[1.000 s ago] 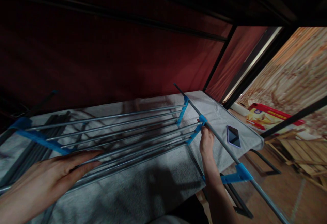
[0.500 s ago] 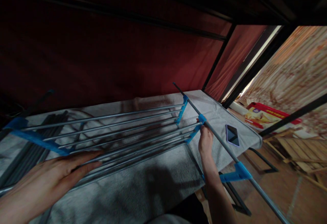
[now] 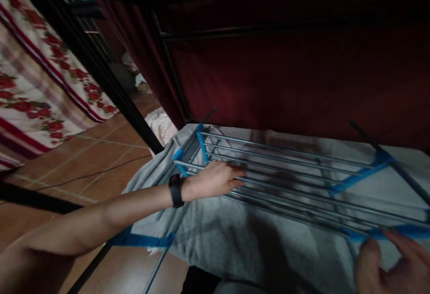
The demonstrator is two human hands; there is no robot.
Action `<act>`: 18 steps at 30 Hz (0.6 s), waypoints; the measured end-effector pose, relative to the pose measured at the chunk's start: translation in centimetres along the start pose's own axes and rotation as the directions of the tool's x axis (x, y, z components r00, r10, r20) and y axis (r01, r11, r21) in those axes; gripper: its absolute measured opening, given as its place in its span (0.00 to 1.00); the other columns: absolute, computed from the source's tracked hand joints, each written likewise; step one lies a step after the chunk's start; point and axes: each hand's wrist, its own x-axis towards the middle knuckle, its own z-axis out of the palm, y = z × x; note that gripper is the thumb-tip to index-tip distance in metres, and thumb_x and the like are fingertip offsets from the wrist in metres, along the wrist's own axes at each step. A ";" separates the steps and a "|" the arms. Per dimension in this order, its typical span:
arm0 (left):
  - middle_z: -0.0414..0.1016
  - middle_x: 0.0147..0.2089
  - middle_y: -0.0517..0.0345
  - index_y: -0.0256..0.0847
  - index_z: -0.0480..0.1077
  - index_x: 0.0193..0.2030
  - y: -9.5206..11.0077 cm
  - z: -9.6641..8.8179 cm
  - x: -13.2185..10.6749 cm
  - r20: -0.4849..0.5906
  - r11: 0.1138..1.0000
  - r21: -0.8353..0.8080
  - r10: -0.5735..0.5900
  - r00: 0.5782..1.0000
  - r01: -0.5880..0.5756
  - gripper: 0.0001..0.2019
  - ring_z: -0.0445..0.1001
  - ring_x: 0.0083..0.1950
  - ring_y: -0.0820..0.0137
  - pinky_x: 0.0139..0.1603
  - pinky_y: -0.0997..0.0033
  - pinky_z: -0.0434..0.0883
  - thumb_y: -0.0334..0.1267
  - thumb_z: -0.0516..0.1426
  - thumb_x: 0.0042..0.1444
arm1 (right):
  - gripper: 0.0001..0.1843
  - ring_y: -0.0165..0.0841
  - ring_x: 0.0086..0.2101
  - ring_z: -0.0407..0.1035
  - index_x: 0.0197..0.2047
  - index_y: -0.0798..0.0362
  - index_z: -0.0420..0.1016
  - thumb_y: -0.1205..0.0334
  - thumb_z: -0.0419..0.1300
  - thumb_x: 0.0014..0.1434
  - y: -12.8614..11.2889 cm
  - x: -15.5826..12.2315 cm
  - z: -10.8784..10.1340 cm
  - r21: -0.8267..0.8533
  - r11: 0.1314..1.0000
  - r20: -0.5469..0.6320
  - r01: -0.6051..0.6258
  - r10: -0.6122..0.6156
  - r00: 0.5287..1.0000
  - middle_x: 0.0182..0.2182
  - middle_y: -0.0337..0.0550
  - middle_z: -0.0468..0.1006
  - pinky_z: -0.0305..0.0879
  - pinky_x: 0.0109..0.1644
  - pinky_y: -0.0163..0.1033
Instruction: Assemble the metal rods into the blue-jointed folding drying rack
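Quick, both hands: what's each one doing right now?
Left hand: open, flat on the rack rods.
Right hand: open, fingers touching the blue connector.

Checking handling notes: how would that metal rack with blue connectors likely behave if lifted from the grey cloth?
The rack is thin tubes in plastic joints, so probably light yet stiff. Its long span may flex or wobble. The left hand lies flat on the rods; bare tubes could slip.

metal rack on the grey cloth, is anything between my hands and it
Nothing visible. The left hand already lies on the metal rack near its left end, and the right hand touches the blue connector at the rack's right front corner.
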 end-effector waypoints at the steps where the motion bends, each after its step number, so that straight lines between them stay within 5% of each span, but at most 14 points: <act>1: 0.84 0.42 0.55 0.43 0.79 0.47 0.0 -0.1 0.0 -0.004 1.000 -0.001 -0.001 1.000 0.001 0.13 0.82 0.42 0.65 0.36 0.73 0.66 0.42 0.53 0.70 | 0.32 0.49 0.43 0.72 0.68 0.46 0.68 0.65 0.63 0.60 -0.7 0.5 0.3 -0.021 0.997 0.022 0.069 -0.069 0.997 0.44 0.51 0.76 0.67 0.48 0.53; 5: 0.83 0.42 0.55 0.44 0.78 0.47 0.1 -0.2 0.0 -0.036 1.000 -0.012 0.012 0.999 -0.012 0.11 0.81 0.43 0.65 0.35 0.72 0.65 0.42 0.55 0.70 | 0.34 0.47 0.47 0.75 0.70 0.49 0.64 0.59 0.64 0.63 -3.5 2.9 2.5 -0.133 0.938 0.163 0.319 -0.297 0.941 0.49 0.52 0.78 0.66 0.57 0.55; 8: 0.83 0.43 0.54 0.43 0.78 0.47 0.2 0.0 0.0 -0.044 0.999 -0.015 0.035 0.998 -0.036 0.11 0.81 0.43 0.65 0.37 0.72 0.67 0.43 0.55 0.70 | 0.34 0.44 0.47 0.74 0.73 0.47 0.60 0.58 0.62 0.66 -4.0 4.1 4.0 -0.208 0.903 0.150 0.376 -0.351 0.924 0.49 0.50 0.78 0.61 0.62 0.56; 12: 0.82 0.50 0.49 0.42 0.77 0.53 -0.5 -0.9 -0.4 -0.107 0.989 -0.028 0.140 0.984 -0.143 0.17 0.80 0.51 0.62 0.52 0.68 0.70 0.50 0.57 0.68 | 0.33 0.41 0.42 0.72 0.74 0.39 0.60 0.66 0.56 0.68 -2.7 5.0 4.5 -0.186 0.884 0.183 0.429 -0.398 0.899 0.43 0.45 0.79 0.63 0.55 0.50; 14: 0.81 0.52 0.47 0.41 0.76 0.56 -1.8 -2.0 -1.1 -0.224 0.993 -0.044 0.093 0.970 -0.105 0.19 0.78 0.55 0.60 0.59 0.62 0.69 0.51 0.56 0.69 | 0.35 0.42 0.39 0.71 0.74 0.37 0.58 0.67 0.55 0.68 -2.1 5.3 4.5 -0.170 0.879 0.197 0.445 -0.412 0.890 0.42 0.44 0.79 0.63 0.49 0.49; 16: 0.79 0.54 0.46 0.40 0.76 0.56 -4.0 -3.1 -2.2 -0.392 0.994 -0.109 -0.071 0.917 0.030 0.18 0.77 0.57 0.59 0.61 0.59 0.69 0.48 0.55 0.70 | 0.36 0.42 0.38 0.70 0.75 0.36 0.56 0.68 0.54 0.68 -1.9 5.5 4.4 -0.148 0.880 0.209 0.451 -0.418 0.884 0.42 0.45 0.78 0.62 0.45 0.48; 18: 0.78 0.56 0.46 0.39 0.75 0.56 -6.7 -3.8 -3.7 -0.535 0.947 -0.258 -0.307 0.787 0.194 0.16 0.75 0.58 0.59 0.62 0.57 0.69 0.46 0.57 0.68 | 0.36 0.41 0.37 0.70 0.76 0.35 0.54 0.67 0.54 0.69 -1.8 5.6 4.4 -0.131 0.886 0.212 0.445 -0.414 0.885 0.42 0.45 0.78 0.62 0.43 0.48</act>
